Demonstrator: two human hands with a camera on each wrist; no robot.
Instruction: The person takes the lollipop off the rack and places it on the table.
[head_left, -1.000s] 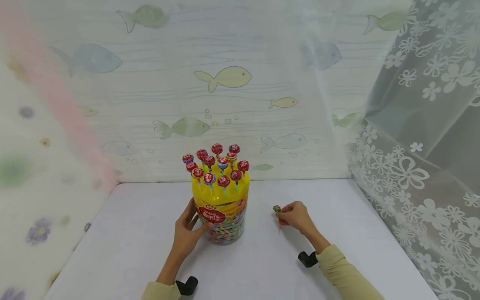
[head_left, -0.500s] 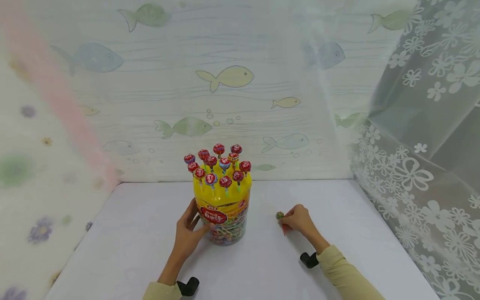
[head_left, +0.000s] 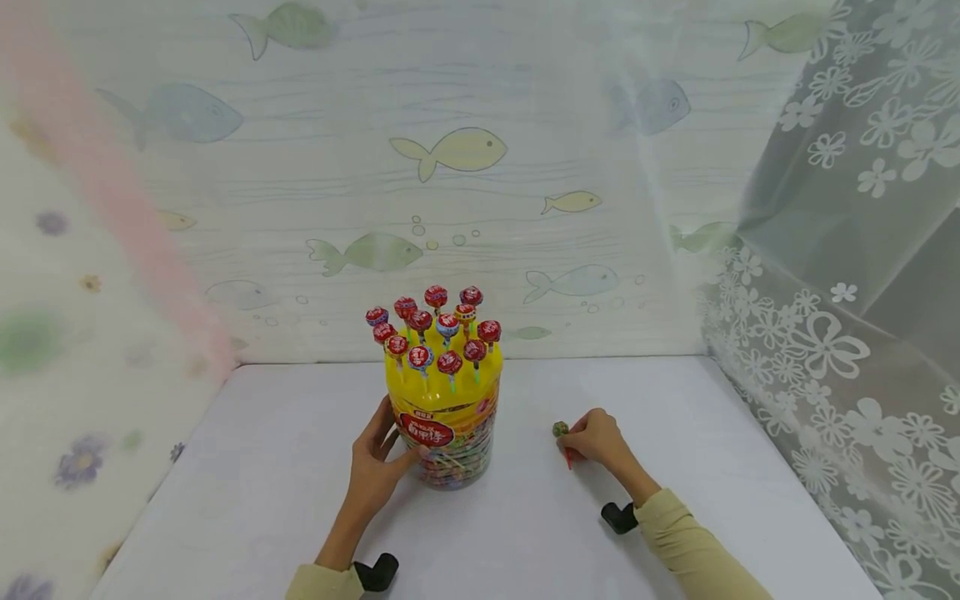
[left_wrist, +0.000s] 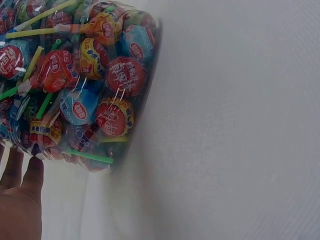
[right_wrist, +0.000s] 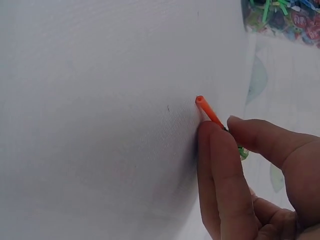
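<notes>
A clear tub [head_left: 456, 454] with a yellow top stands upright on the white table, packed with wrapped lollipops. Several red-wrapped lollipops [head_left: 448, 363] stick up out of its top. My left hand [head_left: 375, 467] grips the tub's left side, thumb across the front; in the left wrist view its fingers [left_wrist: 31, 182] reach the tub's wall. To the right of the tub, my right hand [head_left: 597, 437] pinches a lollipop [head_left: 560, 428] with a green wrapper and an orange-red stick. In the right wrist view the orange stick [right_wrist: 210, 112] points out past thumb and fingertips, and the wrapped head is mostly hidden.
The white table [head_left: 300, 433] ends at a fish-print curtain [head_left: 450, 208] behind the tub. A flower-patterned sheer curtain [head_left: 817, 350] hangs along the right side, and a floral cloth [head_left: 82, 375] along the left. A black wrist mount [head_left: 618, 517] sits at each wrist.
The right hand has lowered slightly with the green lollipop, which now leans with its stick end nearer the table. The left hand and tub have stayed in place.
</notes>
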